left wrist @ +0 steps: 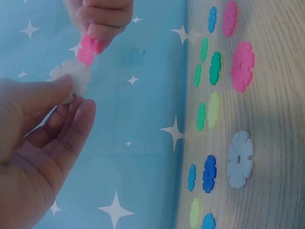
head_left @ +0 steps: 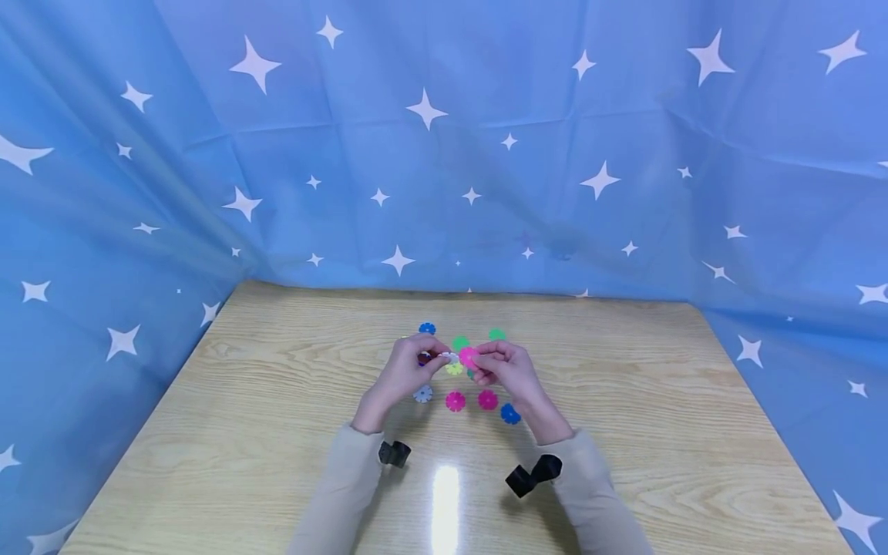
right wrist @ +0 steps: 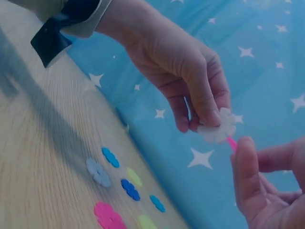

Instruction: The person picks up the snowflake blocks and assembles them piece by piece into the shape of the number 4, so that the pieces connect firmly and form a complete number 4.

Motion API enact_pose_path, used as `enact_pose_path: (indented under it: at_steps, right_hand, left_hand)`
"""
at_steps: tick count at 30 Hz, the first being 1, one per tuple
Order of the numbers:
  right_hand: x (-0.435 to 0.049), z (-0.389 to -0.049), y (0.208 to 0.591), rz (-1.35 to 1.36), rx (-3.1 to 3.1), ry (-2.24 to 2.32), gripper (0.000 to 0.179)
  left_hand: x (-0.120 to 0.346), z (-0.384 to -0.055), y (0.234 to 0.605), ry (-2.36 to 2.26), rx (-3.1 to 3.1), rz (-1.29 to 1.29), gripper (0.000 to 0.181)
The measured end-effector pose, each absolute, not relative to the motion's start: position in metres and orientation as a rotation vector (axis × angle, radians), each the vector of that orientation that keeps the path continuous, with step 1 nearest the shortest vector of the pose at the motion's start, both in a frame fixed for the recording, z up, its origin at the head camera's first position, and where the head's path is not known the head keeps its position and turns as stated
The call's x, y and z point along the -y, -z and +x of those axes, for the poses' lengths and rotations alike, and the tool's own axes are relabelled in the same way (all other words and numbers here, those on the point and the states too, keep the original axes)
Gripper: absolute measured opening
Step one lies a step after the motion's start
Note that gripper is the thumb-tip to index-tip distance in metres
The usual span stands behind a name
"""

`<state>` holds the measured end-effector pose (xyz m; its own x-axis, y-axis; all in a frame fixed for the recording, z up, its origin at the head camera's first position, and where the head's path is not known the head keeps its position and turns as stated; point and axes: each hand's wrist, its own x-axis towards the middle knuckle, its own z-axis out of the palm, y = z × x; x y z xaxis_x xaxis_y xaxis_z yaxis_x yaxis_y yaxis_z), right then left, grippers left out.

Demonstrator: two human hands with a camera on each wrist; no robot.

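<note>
My left hand (head_left: 405, 366) pinches a white snowflake disc (left wrist: 71, 78) between thumb and fingertips. Facing it, my right hand (head_left: 508, 371) pinches a pink snowflake disc (head_left: 468, 358) by its edge. The two notched discs meet edge to edge above the table, with the pink one turned at an angle to the white one in the left wrist view. From the right wrist, only a thin sliver of pink shows between the white disc (right wrist: 219, 128) and my right fingertips.
Under and around the hands lie several loose discs on the wooden table (head_left: 277, 432): pink (head_left: 455, 401), white (head_left: 423, 394), blue (head_left: 510, 414), green (head_left: 496, 334) and yellow (left wrist: 214, 110). A blue star-patterned curtain (head_left: 486, 92) hangs behind the table. Black wrist cameras (head_left: 534, 475) sit at both sleeves.
</note>
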<state>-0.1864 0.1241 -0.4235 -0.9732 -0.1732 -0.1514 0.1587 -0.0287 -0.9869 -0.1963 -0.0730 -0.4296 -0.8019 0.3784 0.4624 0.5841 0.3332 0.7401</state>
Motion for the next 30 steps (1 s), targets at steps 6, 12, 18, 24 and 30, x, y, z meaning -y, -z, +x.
enact_pose_path:
  at_steps: [6,12,18,24,30]
  right_hand:
    - [-0.12,-0.185,0.423,0.022,-1.956,2.148,0.024]
    - [-0.117,-0.184,0.421,0.055,-1.99,2.153,0.018]
    - [-0.112,-0.18,0.42,0.097,-2.014,2.211,0.013]
    - [-0.115,-0.182,0.421,0.053,-2.03,2.18,0.014]
    - [-0.129,-0.186,0.423,-0.075,-2.093,2.077,0.027]
  left_hand:
    - [0.072,-0.196,0.429,1.458,2.382,-0.86,0.003]
    - [0.069,-0.197,0.43,1.425,2.299,-0.904,0.002]
    - [0.067,-0.196,0.433,1.371,2.209,-0.966,0.003]
    - [0.065,-0.196,0.435,1.407,2.191,-0.949,0.002]
    - [0.07,-0.199,0.436,1.462,2.202,-0.866,0.003]
